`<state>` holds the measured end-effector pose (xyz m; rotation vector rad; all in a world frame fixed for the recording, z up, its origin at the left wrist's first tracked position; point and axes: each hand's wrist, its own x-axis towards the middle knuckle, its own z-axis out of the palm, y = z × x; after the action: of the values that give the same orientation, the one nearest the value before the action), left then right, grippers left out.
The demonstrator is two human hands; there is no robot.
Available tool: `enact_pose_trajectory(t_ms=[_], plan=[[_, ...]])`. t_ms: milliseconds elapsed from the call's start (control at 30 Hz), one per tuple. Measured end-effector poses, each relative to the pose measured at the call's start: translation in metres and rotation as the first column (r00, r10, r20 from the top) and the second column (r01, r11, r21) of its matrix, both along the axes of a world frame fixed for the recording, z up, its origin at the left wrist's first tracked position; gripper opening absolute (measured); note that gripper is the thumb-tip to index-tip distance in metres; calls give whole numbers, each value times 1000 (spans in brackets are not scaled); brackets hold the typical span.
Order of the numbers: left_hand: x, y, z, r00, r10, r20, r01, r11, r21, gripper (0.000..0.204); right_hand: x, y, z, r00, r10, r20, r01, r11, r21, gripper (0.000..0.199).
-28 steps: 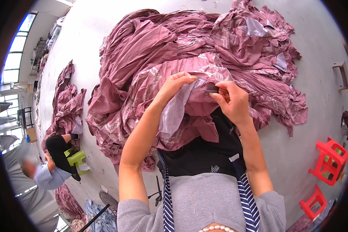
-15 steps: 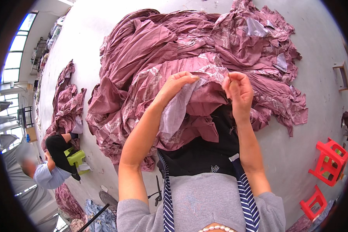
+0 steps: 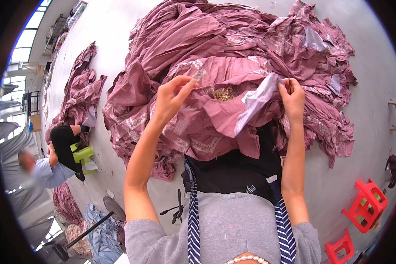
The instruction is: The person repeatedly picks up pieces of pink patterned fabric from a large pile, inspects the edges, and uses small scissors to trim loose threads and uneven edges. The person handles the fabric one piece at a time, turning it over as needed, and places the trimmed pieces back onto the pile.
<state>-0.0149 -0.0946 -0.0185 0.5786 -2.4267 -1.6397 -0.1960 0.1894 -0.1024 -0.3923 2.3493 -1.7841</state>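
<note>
A large heap of dusty-pink cloth with pale lace-like patterned bands [image 3: 185, 39] spreads before me, its near part over my lap. My left hand [image 3: 171, 99] is at the upper edge of the nearest cloth, thumb and forefinger closed on the fabric. My right hand [image 3: 293, 101] is closed beside a pale lavender cloth flap [image 3: 256, 103]. A thin dark object [image 3: 289, 86], perhaps small snips, shows between its fingers; its exact kind is unclear. Between the hands, a gold-brown patch [image 3: 224, 93] shows in a fold of the cloth.
At the left, a person [image 3: 53, 165] sits on a green stool [image 3: 82, 156] near another pink cloth pile [image 3: 81, 92]. Red plastic stools [image 3: 367, 204] stand at the lower right. Blue cloth [image 3: 102, 233] and a black pole [image 3: 90, 231] are at the lower left.
The lavender flap has gone from beside my left hand to beside my right. My left hand has moved left, my right slightly right. The gold-brown patch has come into view.
</note>
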Motion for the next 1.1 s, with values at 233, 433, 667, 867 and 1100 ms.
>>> enact_pose_trajectory(t_ms=[233, 433, 667, 867, 1100], plan=[[61, 9, 16, 973, -134, -189, 20, 860, -509, 33, 63, -24, 93, 894, 219, -390, -205, 976, 79, 34], [52, 3, 15, 981, -154, -122, 98, 922, -374, 51, 95, -49, 64, 192, 782, -593, -413, 613, 674, 39], [41, 7, 2, 922, -384, 47, 377, 862, -340, 56, 66, -55, 82, 741, 596, -309, -547, 803, 238, 22], [37, 17, 17, 931, -341, 127, 290, 906, 307, 46, 19, -86, 91, 894, 399, -207, -355, 909, 218, 21], [37, 14, 14, 907, -415, 76, 284, 734, 617, 51, 8, -105, 61, 898, 419, -134, -364, 878, 311, 24]])
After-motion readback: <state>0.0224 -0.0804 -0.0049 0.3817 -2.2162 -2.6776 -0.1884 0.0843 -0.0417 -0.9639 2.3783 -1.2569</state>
